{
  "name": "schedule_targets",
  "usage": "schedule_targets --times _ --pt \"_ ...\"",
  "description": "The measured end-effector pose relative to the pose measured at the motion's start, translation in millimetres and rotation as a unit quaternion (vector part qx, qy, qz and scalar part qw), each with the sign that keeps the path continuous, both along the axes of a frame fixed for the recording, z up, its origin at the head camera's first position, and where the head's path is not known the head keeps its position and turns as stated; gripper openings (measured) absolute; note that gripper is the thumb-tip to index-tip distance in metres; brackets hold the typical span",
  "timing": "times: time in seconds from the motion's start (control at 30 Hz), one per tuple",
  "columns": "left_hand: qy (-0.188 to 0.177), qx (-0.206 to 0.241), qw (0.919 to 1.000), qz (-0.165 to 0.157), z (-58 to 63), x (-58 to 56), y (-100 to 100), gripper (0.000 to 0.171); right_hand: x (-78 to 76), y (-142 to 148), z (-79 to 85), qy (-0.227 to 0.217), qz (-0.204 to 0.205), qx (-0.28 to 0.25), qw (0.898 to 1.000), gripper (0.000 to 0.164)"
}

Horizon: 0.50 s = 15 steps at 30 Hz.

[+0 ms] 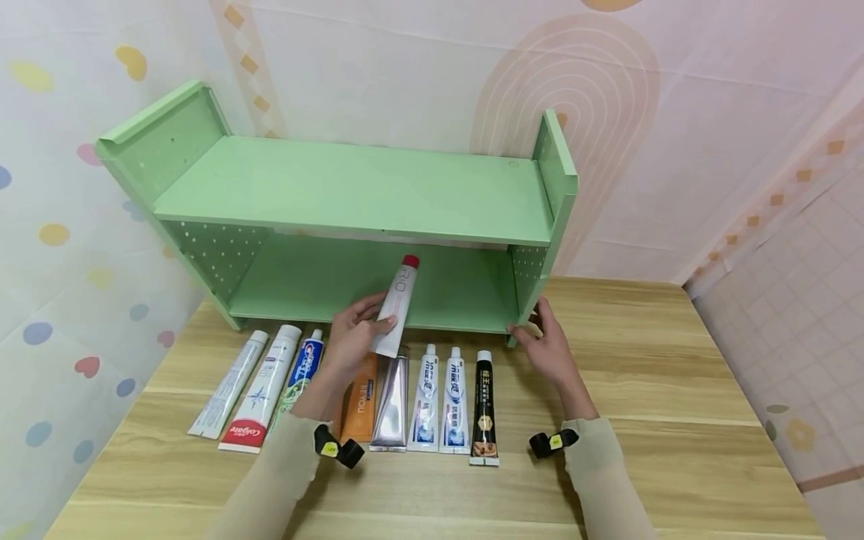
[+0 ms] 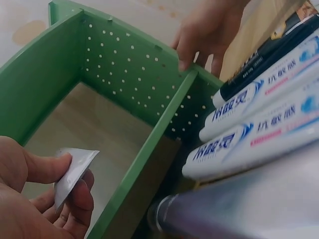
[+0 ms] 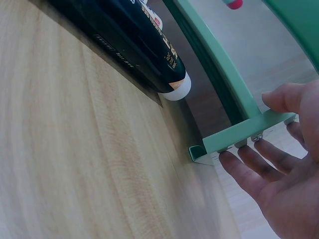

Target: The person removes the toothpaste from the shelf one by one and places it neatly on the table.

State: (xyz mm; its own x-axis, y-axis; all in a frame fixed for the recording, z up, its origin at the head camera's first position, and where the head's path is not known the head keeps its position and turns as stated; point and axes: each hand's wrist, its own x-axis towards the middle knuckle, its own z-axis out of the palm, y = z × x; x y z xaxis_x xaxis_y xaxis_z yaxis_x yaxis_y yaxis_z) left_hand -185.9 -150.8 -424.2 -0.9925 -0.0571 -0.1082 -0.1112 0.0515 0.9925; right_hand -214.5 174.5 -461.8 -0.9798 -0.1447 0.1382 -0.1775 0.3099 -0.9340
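Observation:
My left hand (image 1: 351,337) pinches a white tube with a red cap (image 1: 398,300) by its flat lower end, thumb on top. The tube tilts cap-up in front of the lower opening of a green two-tier shelf (image 1: 378,191). In the left wrist view the tube's crimped end (image 2: 75,172) sits between thumb and fingers. My right hand (image 1: 550,352) grips the bottom front of the shelf's right side panel (image 3: 239,132), thumb on the inner side and fingers on the outer. The black tube with a white cap (image 3: 134,45) lies just left of that hand.
Several tubes lie in a row before the shelf on the wooden table (image 1: 648,420): a Colgate tube (image 1: 263,397), a blue Crest tube (image 1: 307,367), an orange tube (image 1: 361,405), a silver tube (image 1: 391,405) and two white-and-blue tubes (image 1: 454,405). A patterned cloth wall (image 1: 378,75) stands behind.

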Motion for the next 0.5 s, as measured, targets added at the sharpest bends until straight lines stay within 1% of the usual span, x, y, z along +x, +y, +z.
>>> schedule_targets --times 0.13,0.33,0.5 --pt "-0.007 -0.016 0.9998 0.009 -1.1 1.4 -11 0.059 0.7 1 0.2 0.001 0.001 0.002 1.000 0.068" --pt "-0.023 -0.007 0.9994 0.026 1.0 5.2 -26 0.060 1.8 1 1.6 0.000 0.000 0.002 1.000 0.069" --pt "-0.011 -0.024 0.9990 0.036 2.4 8.5 -39 0.059 1.0 1 1.7 0.000 -0.001 0.004 1.000 0.070"
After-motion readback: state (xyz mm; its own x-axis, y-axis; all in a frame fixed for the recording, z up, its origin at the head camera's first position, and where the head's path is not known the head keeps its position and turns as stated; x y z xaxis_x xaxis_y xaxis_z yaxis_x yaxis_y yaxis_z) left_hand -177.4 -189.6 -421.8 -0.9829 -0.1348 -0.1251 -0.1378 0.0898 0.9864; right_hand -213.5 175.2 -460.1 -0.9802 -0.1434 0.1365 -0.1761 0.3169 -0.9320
